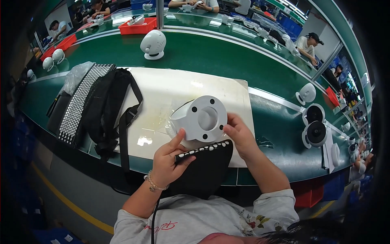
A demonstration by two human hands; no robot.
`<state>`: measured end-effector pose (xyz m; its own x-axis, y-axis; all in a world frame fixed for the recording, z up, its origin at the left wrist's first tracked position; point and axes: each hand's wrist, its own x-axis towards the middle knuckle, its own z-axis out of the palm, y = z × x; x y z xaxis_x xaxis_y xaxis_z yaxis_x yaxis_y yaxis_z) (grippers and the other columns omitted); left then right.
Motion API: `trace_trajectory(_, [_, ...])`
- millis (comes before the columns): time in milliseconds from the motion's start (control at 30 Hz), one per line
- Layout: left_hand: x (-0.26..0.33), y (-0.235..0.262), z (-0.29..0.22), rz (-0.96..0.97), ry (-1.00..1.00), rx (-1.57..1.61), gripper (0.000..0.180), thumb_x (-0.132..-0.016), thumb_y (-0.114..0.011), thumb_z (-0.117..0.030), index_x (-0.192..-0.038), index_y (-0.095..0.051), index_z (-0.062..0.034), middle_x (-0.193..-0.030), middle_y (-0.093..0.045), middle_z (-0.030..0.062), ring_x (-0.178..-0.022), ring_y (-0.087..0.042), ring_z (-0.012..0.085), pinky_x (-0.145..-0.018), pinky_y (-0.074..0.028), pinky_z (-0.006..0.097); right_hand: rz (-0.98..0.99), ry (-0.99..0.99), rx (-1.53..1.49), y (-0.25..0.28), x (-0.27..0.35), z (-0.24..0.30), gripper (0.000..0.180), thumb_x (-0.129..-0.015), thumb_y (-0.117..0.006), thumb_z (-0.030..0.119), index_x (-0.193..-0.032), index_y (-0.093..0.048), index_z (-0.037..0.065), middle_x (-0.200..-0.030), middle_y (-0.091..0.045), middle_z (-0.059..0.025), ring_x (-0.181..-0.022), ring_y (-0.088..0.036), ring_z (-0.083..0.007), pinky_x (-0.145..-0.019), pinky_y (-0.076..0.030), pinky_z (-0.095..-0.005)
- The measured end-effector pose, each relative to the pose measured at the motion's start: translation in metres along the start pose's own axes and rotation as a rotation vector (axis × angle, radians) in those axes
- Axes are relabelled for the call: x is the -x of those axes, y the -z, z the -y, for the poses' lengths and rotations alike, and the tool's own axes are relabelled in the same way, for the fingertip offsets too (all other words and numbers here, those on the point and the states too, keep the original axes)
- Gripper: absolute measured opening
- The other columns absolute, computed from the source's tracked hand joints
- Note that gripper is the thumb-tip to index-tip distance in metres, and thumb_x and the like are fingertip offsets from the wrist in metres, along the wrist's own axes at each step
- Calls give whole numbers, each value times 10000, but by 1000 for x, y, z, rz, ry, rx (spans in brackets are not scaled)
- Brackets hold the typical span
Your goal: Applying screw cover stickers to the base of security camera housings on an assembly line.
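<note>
The white round housing point(202, 118) is above the near edge of the white mat point(162, 87). The left hand point(168, 160) grasps its lower side and a black studded pad point(205, 152). The right hand point(239, 136) grips its right rim.

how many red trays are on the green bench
3: one red tray behind the white housing at top centre, one far left, one far right; others may be hidden.
</note>
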<state>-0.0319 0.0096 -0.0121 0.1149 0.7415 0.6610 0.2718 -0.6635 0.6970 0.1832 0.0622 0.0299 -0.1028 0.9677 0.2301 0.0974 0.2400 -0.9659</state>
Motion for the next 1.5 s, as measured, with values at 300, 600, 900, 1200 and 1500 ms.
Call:
trace_trajectory(300, [-4, 6, -1, 37, -49, -25, 230, -612, -740, -60, -687, -528, -16, -1128, -571, 135, -737, -607, 200, -623, -481, 282, 58, -94, -173, 38, -71, 6, 277, -811, -574, 141, -1040, -526, -9, -976, -589, -72, -902, -568, -165, -782, -457, -293])
trace_trajectory(600, [-8, 8, -7, 117, -4, -22, 213, -625, -736, -48, -737, -557, -22, -1065, -603, 99, -741, -601, 192, -638, -481, 275, -324, 207, 1538, 113, -180, -115, 191, -782, -488, 132, -921, -582, 41, -858, -573, -91, -858, -551, -275, -738, -450, -376])
trace_trajectory(900, [-5, 6, -5, 99, 85, 20, 162, -683, -684, -37, -714, -531, 8, -991, -600, 163, -784, -586, 220, -683, -458, 289, -118, 157, 1275, 147, -105, -117, 471, -826, -493, 384, -1073, -513, -16, -1194, -468, -225, -1113, -445, -343, -907, -361, -434])
trace_trajectory(1200, [-6, 2, -9, 91, 101, 31, 168, -685, -668, -69, -678, -528, 24, -970, -601, 155, -763, -568, 208, -684, -445, 285, -717, -667, 1366, 313, -19, -99, 768, -803, -412, 567, -1282, -336, -29, -1352, -302, -217, -1282, -244, -321, -1042, -202, -409])
trace_trajectory(1500, [-1, 2, -9, 40, 199, 64, 223, -708, -677, -142, -672, -538, 29, -951, -602, 156, -795, -568, 213, -710, -446, 293, -1007, -651, 1576, 369, -37, -134, 664, -812, -408, 540, -1191, -452, -4, -1247, -455, -161, -1198, -384, -297, -969, -322, -441])
